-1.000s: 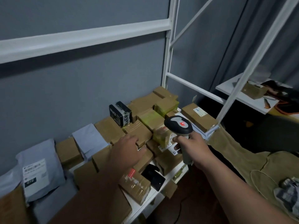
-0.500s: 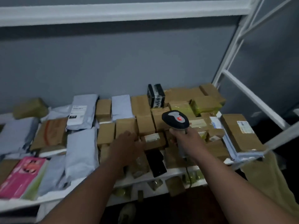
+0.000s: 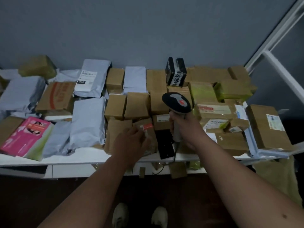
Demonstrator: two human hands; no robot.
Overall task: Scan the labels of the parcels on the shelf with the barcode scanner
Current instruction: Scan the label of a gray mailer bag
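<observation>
My right hand [image 3: 185,127] grips the handle of a grey and black barcode scanner [image 3: 177,102], whose head points away from me over the parcels. My left hand [image 3: 130,142] holds a brown parcel with a red sticker [image 3: 147,127] at the shelf's front, fingers curled on its near edge. Around it lie several brown cardboard boxes [image 3: 136,105], grey mailer bags [image 3: 88,120] and a small box with a white label [image 3: 162,123]. A flat black parcel [image 3: 165,145] lies between my two hands.
The white shelf [image 3: 92,156] is packed with parcels from wall to front edge. A pink box [image 3: 26,135] lies at the left, a black printed box [image 3: 176,71] stands at the back, a large labelled box [image 3: 266,127] at the right. White frame bars [image 3: 279,32] rise on the right.
The view has swung left and down, so more of the shelf's left side shows. My left hand has come forward onto the red-stickered parcel. The scanner stays in my right hand.
</observation>
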